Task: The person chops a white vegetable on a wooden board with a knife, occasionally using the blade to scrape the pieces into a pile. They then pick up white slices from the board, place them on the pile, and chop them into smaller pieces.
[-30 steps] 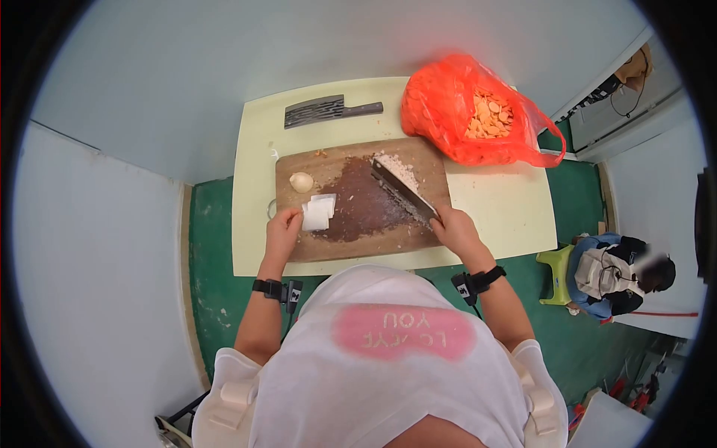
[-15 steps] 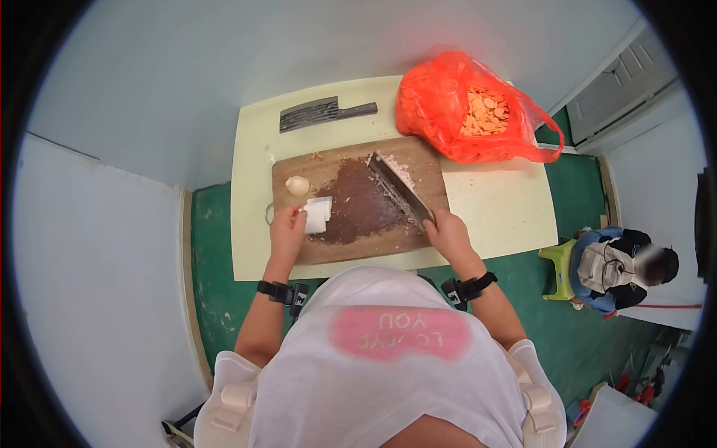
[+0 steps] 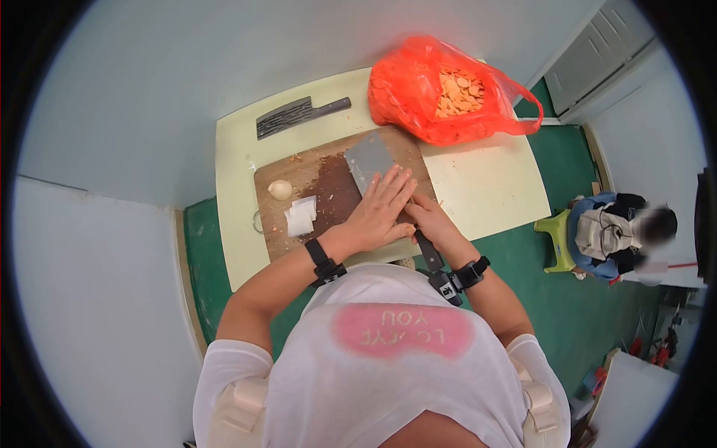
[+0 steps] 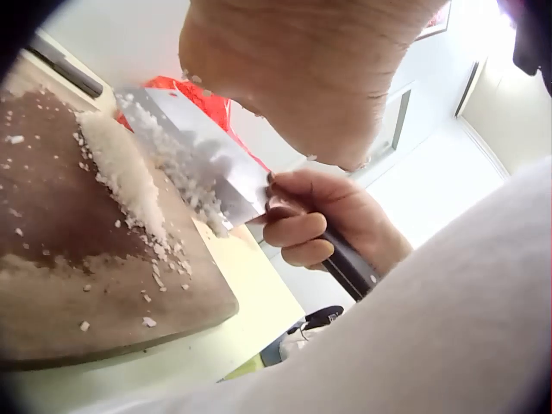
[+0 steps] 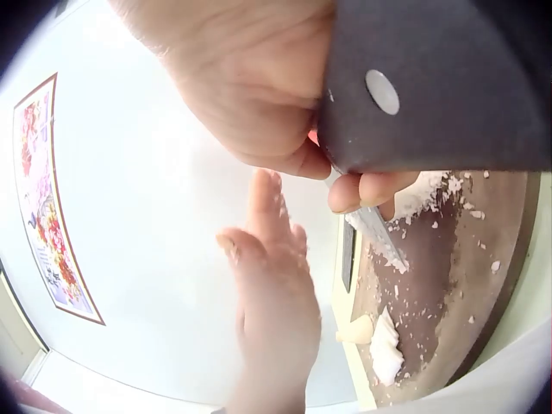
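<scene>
My right hand (image 3: pixel 437 222) grips a cleaver (image 3: pixel 367 158) by its dark riveted handle, with the blade tilted over the right part of the wooden cutting board (image 3: pixel 269 233). White minced bits cling to the blade's side in the left wrist view. Under the blade lies a heap of white mince (image 4: pixel 125 168). My left hand (image 3: pixel 379 205) has its fingers straight and spread above the blade and overlaps it in the head view; small white bits stick to its skin. White slices (image 3: pixel 300 217) and a round pale piece (image 3: pixel 280 190) lie at the board's left.
A second cleaver (image 3: pixel 287 118) lies behind the board on the pale yellow table (image 3: pixel 485 179). A red plastic bag (image 3: pixel 407 89) full of orange slices (image 3: pixel 459 93) stands at the back right. To the right, a person (image 3: pixel 609 235) sits on a green stool (image 3: pixel 554 240).
My left hand has left the white slices and moved right, over the blade. The right hand has turned the cleaver so that its broad side faces up.
</scene>
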A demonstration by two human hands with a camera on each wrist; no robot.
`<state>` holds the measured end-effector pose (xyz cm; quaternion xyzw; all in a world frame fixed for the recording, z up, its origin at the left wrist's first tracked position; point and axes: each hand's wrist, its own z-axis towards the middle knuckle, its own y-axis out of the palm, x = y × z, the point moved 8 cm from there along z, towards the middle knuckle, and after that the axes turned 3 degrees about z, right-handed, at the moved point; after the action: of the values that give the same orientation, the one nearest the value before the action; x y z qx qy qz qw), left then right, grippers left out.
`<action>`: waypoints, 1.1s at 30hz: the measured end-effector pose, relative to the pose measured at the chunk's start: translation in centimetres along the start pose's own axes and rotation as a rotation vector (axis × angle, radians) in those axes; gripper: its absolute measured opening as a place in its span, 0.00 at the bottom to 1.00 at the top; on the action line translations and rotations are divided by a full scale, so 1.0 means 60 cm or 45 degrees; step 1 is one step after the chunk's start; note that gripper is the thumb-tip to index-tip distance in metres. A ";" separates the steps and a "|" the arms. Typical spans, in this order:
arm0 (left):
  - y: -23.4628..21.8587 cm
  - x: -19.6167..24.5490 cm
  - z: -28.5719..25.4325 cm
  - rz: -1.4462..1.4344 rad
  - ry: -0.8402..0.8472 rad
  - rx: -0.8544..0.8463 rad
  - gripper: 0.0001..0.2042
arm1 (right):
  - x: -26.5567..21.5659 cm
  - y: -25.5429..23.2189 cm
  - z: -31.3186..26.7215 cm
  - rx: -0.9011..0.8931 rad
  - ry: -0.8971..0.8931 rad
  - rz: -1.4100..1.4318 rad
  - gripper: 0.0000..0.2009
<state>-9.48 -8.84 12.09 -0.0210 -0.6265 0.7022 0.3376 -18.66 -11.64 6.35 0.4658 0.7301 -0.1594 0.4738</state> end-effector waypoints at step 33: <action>0.016 -0.233 -0.046 -0.893 -0.807 0.255 0.40 | -0.058 -0.017 -0.068 0.038 -0.065 0.230 0.07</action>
<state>2.13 -13.45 5.11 0.4391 -0.5970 0.5749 0.3468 -21.33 -11.28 11.10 0.5326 0.6703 -0.1386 0.4978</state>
